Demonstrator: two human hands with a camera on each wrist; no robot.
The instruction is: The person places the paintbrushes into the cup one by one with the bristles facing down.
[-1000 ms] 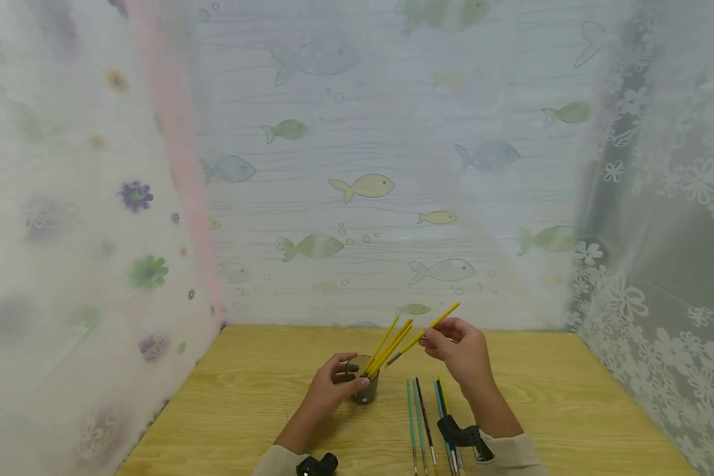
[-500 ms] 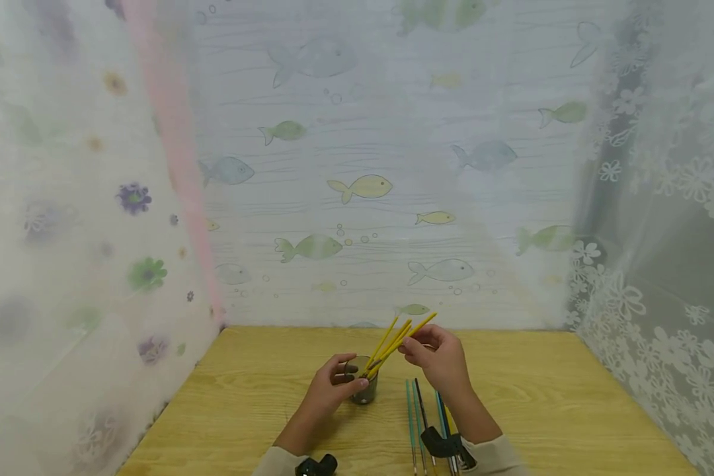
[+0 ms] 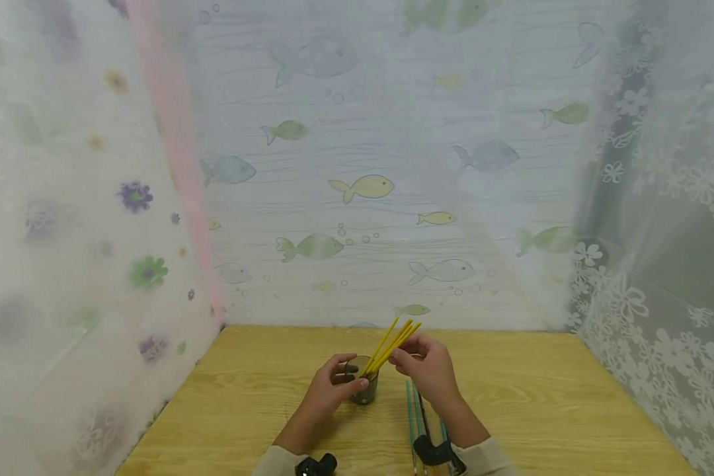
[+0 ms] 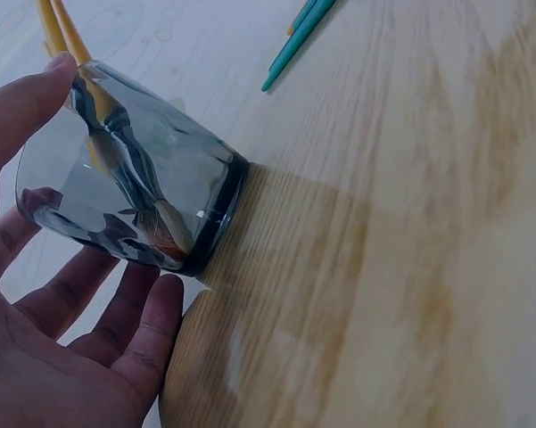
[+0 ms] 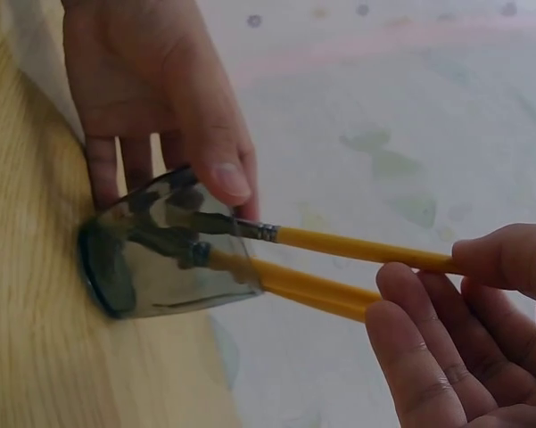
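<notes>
My left hand [image 3: 332,391] holds a smoky clear drinking glass [image 3: 365,395] on the table, thumb at the rim and fingers round the far side. Several yellow-handled paintbrushes [image 3: 381,350] lean to the right inside it, bristles down, as the left wrist view shows through the glass wall [image 4: 183,147]. With thumb and fingers, my right hand [image 3: 431,370] pinches the handle of another yellow paintbrush [image 5: 357,246]. This brush's metal collar is at the rim and its bristle end reaches into the glass, beside the other handles.
Teal paintbrushes [image 3: 410,410] and a dark one lie side by side on the wooden table [image 3: 232,396], right of the glass. My right wrist and its camera [image 3: 433,451] cover part of another group. A fish-patterned curtain [image 3: 363,264] hangs behind the table.
My right hand has moved left and down, bringing its yellow paintbrush from beside the glass into its mouth. The left hand and the glass have stayed in place.
</notes>
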